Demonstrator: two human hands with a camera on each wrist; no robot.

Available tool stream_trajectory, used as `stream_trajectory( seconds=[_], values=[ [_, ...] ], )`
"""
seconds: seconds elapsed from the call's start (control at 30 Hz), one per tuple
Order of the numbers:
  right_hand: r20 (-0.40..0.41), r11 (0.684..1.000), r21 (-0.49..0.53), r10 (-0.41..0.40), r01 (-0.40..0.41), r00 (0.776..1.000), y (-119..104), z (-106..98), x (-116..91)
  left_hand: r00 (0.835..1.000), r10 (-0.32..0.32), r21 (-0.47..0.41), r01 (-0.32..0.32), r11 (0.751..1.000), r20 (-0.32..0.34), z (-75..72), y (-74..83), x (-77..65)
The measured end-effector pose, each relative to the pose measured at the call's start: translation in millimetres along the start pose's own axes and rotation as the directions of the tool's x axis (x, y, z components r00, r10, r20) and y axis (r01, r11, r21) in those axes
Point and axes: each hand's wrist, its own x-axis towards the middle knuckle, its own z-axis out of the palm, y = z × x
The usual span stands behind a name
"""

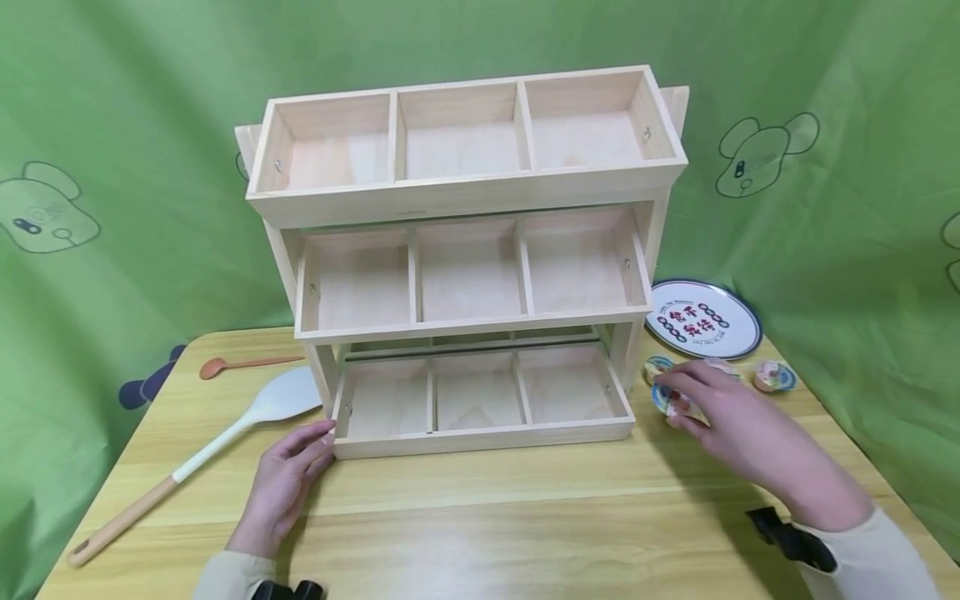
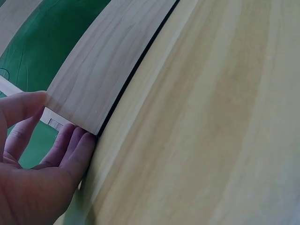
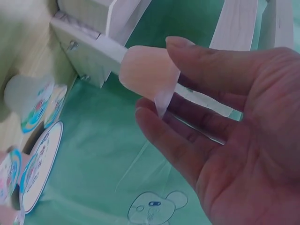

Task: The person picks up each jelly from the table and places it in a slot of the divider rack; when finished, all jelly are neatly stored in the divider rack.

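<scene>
My left hand (image 1: 288, 479) holds the front left corner of the bottom tray (image 1: 483, 440) of a three-tier wooden rack. In the left wrist view, the thumb is at the upper corner of the front board (image 2: 108, 61), with the other fingers by its end near the table. Between thumb and fingers, my right hand (image 1: 738, 421) pinches a small jelly cup (image 3: 145, 72), translucent with a peach-coloured filling. More jelly cups, one (image 1: 774, 377) at the right, stand beside and beyond that hand, partly hidden by it in the head view.
The rack's upper (image 1: 465, 196) and middle (image 1: 472, 325) trays each have three compartments. An oval plate (image 1: 703, 318) with printed characters lies behind the cups. Left of the rack are a white spatula (image 1: 281, 396) with a wooden handle and a small wooden spoon (image 1: 213, 367). Green cloth hangs behind.
</scene>
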Motion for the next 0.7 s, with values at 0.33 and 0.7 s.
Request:
stream_trajectory(
  seconds=[0.33,0.7],
  values=[
    [0.093,1.0,0.026,0.011,-0.014,0.996,-17.7,3.6,14.2,1.0,-0.014,0.01,0.014,1.0,0.015,-1.5,2.0,1.2],
    [0.057,0.999,0.013,-0.038,0.037,0.998,-28.9,10.8,25.9,1.0,-0.007,0.037,0.006,0.999,0.02,-3.9,-0.7,1.9]
  ],
)
